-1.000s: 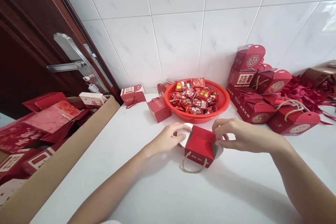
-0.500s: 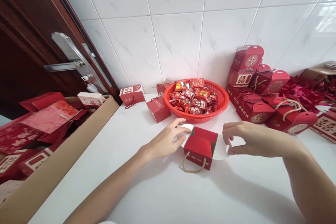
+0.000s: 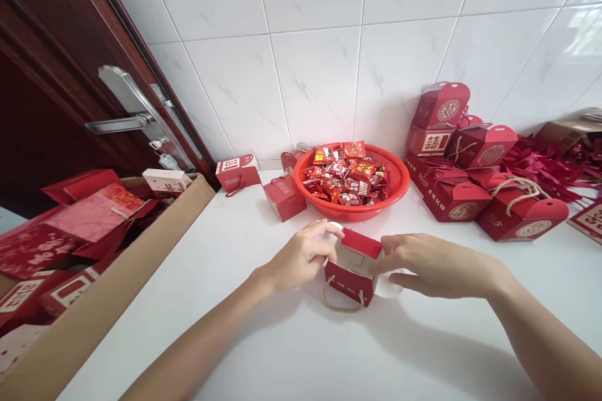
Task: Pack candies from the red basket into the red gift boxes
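Observation:
A small red paper gift box (image 3: 348,284) stands on the white table with its top open, showing a pale inside and a rope handle (image 3: 339,309) hanging at the front. My left hand (image 3: 305,254) grips the box's left side, thumb at the rim and fingers by a white flap. From the right, my right hand (image 3: 423,263) has its fingers reaching over the rim into the box; its thumb lies outside, by the right white flap (image 3: 389,288). Just behind the box sits a red plastic basket (image 3: 397,185) holding wrapped candies (image 3: 348,175).
Red gift boxes (image 3: 458,203) are stacked at the right, beside red ribbon-like material (image 3: 536,163). Two more boxes (image 3: 237,173) stand left of the basket. A cardboard carton (image 3: 136,269) of red packaging fills the left, near a door handle (image 3: 122,122). A tiled wall (image 3: 315,88) runs behind.
My right hand has moved left from the side flap into the box. The red inner panels have opened out, showing the pale inside. My left hand has closed in on the box's left side.

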